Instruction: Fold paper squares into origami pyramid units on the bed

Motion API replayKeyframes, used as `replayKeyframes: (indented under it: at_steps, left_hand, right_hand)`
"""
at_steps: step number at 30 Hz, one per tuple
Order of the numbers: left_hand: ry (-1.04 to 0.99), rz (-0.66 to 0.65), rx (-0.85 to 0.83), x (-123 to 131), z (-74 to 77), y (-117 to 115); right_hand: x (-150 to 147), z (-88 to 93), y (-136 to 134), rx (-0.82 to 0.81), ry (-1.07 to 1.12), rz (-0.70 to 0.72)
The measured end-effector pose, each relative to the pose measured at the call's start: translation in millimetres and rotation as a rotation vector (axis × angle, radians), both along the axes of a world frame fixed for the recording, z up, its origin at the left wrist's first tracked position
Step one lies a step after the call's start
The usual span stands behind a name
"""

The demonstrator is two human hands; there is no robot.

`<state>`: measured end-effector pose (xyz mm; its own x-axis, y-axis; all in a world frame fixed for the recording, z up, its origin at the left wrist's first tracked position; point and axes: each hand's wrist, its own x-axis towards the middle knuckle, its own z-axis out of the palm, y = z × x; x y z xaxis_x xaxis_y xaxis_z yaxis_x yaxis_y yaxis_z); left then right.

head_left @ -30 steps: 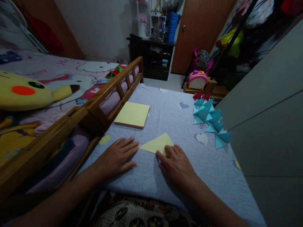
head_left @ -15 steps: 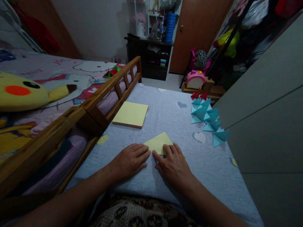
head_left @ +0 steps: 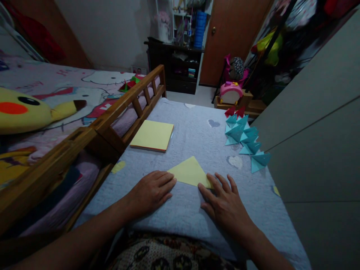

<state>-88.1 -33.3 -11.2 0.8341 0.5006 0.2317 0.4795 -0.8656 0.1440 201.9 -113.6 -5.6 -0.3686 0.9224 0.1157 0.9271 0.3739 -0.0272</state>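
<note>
A yellow sheet of paper (head_left: 190, 171), folded into a triangle, lies on the bed sheet with its point facing away from me. My left hand (head_left: 156, 189) rests flat over its left corner, fingers stretched out. Over on the right corner, my right hand (head_left: 222, 197) has its fingers spread, the fingertips touching the paper near the folded edge. Beyond the left hand sits a stack of square paper (head_left: 152, 135), yellow on top.
Several blue folded paper pieces (head_left: 249, 140) stand along the right edge, with red ones (head_left: 234, 111) behind them. A wooden bed rail (head_left: 112, 112) runs along the left. A white cabinet (head_left: 317, 150) borders the right side.
My right hand has slid to the right along the folded edge, its fingers spreading, so more of the yellow paper shows. The left hand has stayed on the left corner.
</note>
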Motion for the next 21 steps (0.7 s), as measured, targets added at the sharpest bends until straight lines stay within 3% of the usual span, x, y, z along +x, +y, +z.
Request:
replayKeyframes:
  at_steps: [5, 12, 16, 21]
  left_hand:
    - [-0.019, 0.006, 0.001, -0.3, -1.4, -0.3]
    - [-0.055, 0.003, -0.066, -2.3, 2.0, 0.3]
    - [-0.146, 0.042, -0.152, 3.8, 6.5, 9.1]
    - [-0.181, 0.257, -0.169, 26.4, 1.1, 26.5]
  right_hand:
    - [27.0, -5.5, -11.2, 0.114, 0.022, -0.038]
    - [51.5, -3.3, -23.2, 0.128, 0.033, -0.030]
    - [47.4, 3.6, -12.0, 0.042, 0.202, -0.025]
    - [17.9, 14.0, 21.8, -0.080, 0.341, -0.141]
